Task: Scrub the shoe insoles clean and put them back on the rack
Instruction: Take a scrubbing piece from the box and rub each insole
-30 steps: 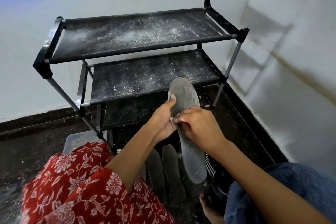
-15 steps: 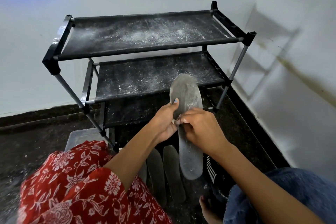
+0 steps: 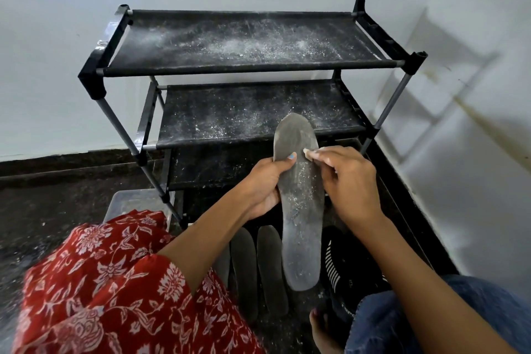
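A long grey insole (image 3: 301,218), dusted with white powder, is held upright in front of the black shoe rack (image 3: 247,66). My left hand (image 3: 265,184) grips its left edge, thumb on the face. My right hand (image 3: 349,181) rests on its right edge with the fingertips pinched on the upper face; whether they hold something small I cannot tell. Three more grey insoles (image 3: 271,267) lie side by side on the dark floor below. The rack's two visible shelves are bare and speckled with white powder.
A clear plastic container (image 3: 129,204) sits on the floor left of the rack, behind my red floral knee (image 3: 109,282). A black item with white stripes (image 3: 344,267) lies right of the insoles. White walls meet in a corner right of the rack.
My right hand's fingertips have slid up the insole from its middle toward the toe end. The view has shifted, so the rack sits further right in frame.
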